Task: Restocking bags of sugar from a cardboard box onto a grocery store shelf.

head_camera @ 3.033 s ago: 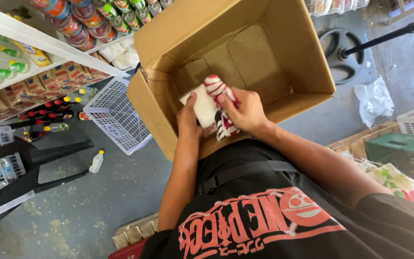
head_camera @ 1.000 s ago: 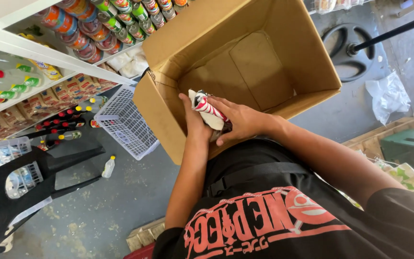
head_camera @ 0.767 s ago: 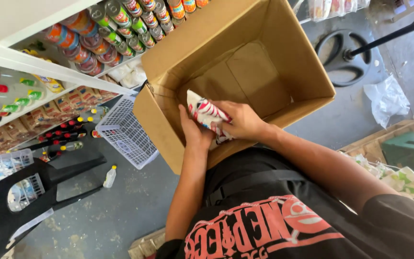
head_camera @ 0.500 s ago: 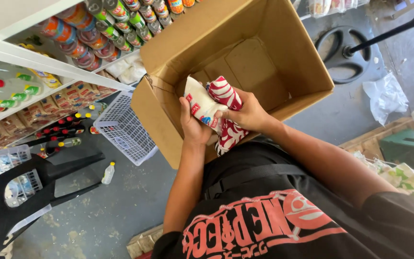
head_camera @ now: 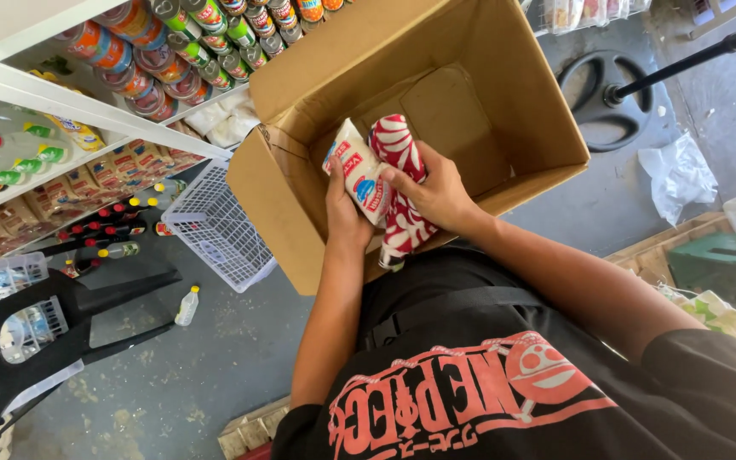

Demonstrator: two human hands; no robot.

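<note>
My left hand (head_camera: 347, 217) grips a white pouch (head_camera: 358, 175) with red and blue print. My right hand (head_camera: 438, 194) holds a strip of red-and-white striped packets (head_camera: 402, 200) that hangs down past the box's near wall. The two hands are close together and the packets touch. Both are held just above the near edge of a large open cardboard box (head_camera: 521, 111), whose floor looks bare. My black shirt with red print fills the bottom of the view.
Shelves (head_camera: 87, 106) on the left carry cans, bottles and packets. A white wire basket (head_camera: 219, 230) lies on the concrete floor beside the box, with a small bottle (head_camera: 186, 307) and a black chair (head_camera: 36, 341) nearby. A green crate (head_camera: 726, 264) and a crumpled plastic bag (head_camera: 679, 175) sit at right.
Both hands have risen a little from the box's edge. The striped packets and white pouch, bunched in my hands a second ago, now stand spread out and plainly visible.
</note>
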